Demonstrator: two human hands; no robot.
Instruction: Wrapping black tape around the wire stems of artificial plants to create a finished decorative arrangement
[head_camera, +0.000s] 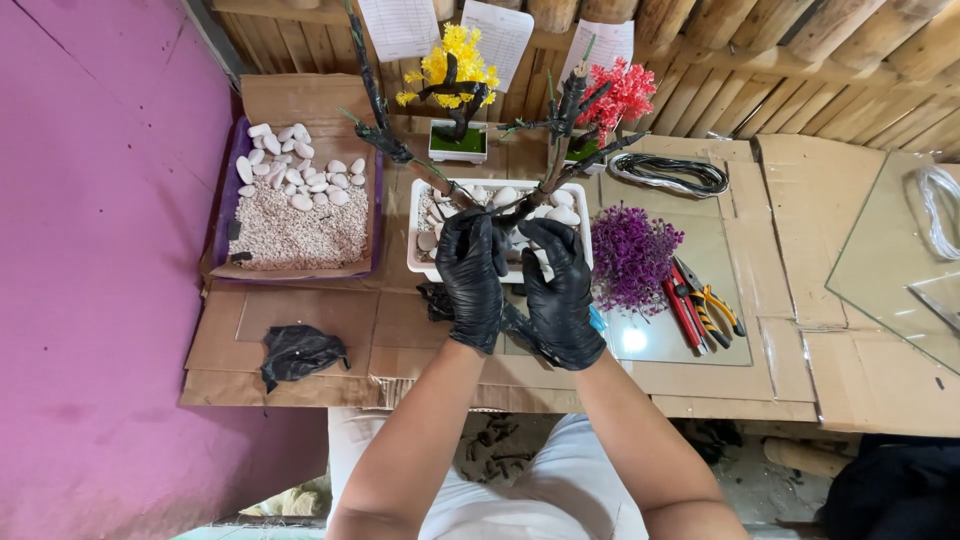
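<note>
A white rectangular pot (420, 262) filled with white stones holds a bare dark tree trunk (552, 150). Both black-gloved hands, left hand (470, 275) and right hand (560, 290), grasp the trunk's base. Left of the pot, a purple tray (229, 200) holds gravel and pebbles. Right of the pot lie purple foliage (630, 255) and pliers (705, 305).
</note>
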